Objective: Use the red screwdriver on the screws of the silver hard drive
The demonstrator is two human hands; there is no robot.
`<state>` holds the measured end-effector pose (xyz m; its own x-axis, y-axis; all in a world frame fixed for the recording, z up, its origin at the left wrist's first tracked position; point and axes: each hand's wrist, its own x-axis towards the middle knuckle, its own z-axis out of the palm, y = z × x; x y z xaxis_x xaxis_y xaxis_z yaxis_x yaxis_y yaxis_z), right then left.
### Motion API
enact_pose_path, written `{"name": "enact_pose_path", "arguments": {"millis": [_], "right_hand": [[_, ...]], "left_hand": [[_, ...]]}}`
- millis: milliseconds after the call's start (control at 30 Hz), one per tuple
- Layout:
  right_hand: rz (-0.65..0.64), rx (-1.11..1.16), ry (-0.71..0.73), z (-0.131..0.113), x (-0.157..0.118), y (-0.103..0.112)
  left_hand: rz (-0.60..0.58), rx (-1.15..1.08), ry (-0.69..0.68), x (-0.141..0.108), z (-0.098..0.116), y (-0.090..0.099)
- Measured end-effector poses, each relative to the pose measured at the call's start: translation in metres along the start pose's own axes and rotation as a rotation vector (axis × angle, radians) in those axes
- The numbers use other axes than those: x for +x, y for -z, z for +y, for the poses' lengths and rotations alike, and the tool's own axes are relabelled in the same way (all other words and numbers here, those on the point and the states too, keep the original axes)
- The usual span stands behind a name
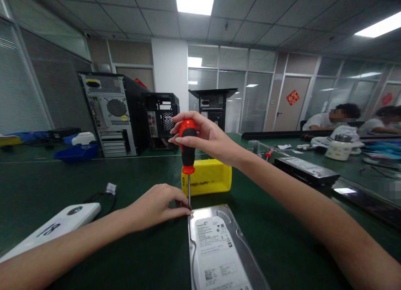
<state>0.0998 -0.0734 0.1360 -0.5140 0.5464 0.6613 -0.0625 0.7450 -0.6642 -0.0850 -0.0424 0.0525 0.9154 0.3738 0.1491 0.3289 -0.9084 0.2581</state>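
Observation:
My right hand (203,133) is wrapped round the red and black handle of a screwdriver (188,152), which stands nearly upright. Its metal shaft runs down to the far left corner of a hard drive (216,244), lying label up in front of me. At that corner my left hand (163,206) has thumb and fingers drawn together beside the screwdriver's tip, touching the drive's edge. Whatever lies between those fingertips is hidden. Just behind the drive, a yellow plastic bin (224,177) rests on its side with small dark screws inside.
A white device marked 18 (62,223) lies at left with a cable. Computer cases (112,110) and a blue bin (77,152) stand behind. To the right are another hard drive (307,169), a phone (366,202) and a cream-coloured pot (338,150). People sit further right.

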Motion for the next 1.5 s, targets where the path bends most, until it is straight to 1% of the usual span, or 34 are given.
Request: {"name": "enact_pose_path", "arguments": {"millis": [100, 200, 333, 433, 600, 767, 967, 1133, 1300, 1500], "right_hand": [[-0.022, 0.003, 0.024, 0.004, 0.002, 0.002], [-0.019, 0.001, 0.018, 0.005, 0.002, 0.003], [-0.013, -0.018, -0.001, 0.003, 0.002, 0.003], [-0.004, -0.048, 0.018, 0.003, 0.002, 0.004], [0.019, -0.087, 0.029, 0.006, 0.003, 0.005], [0.012, -0.081, 0.041, 0.008, 0.004, 0.006], [0.02, -0.083, 0.018, 0.005, 0.003, 0.006], [0.031, -0.084, 0.011, 0.006, 0.003, 0.005], [0.083, -0.025, 0.007, 0.007, 0.004, -0.001], [0.091, 0.015, 0.002, 0.012, 0.002, -0.004]], "left_hand": [[0.015, 0.029, 0.02, 0.001, -0.002, -0.007], [0.021, 0.044, 0.045, 0.0, -0.001, -0.01], [0.017, 0.037, 0.061, 0.0, 0.001, -0.008], [0.008, 0.018, 0.064, 0.0, 0.002, -0.007], [0.003, -0.02, 0.071, 0.002, 0.0, -0.008], [-0.016, -0.079, 0.09, 0.002, -0.002, -0.006], [-0.088, -0.169, 0.04, 0.001, -0.004, 0.002], [-0.1, -0.188, 0.025, 0.0, -0.006, 0.004], [-0.101, -0.178, 0.012, 0.0, -0.006, 0.004], [-0.1, -0.174, -0.002, 0.001, -0.008, 0.003]]}}
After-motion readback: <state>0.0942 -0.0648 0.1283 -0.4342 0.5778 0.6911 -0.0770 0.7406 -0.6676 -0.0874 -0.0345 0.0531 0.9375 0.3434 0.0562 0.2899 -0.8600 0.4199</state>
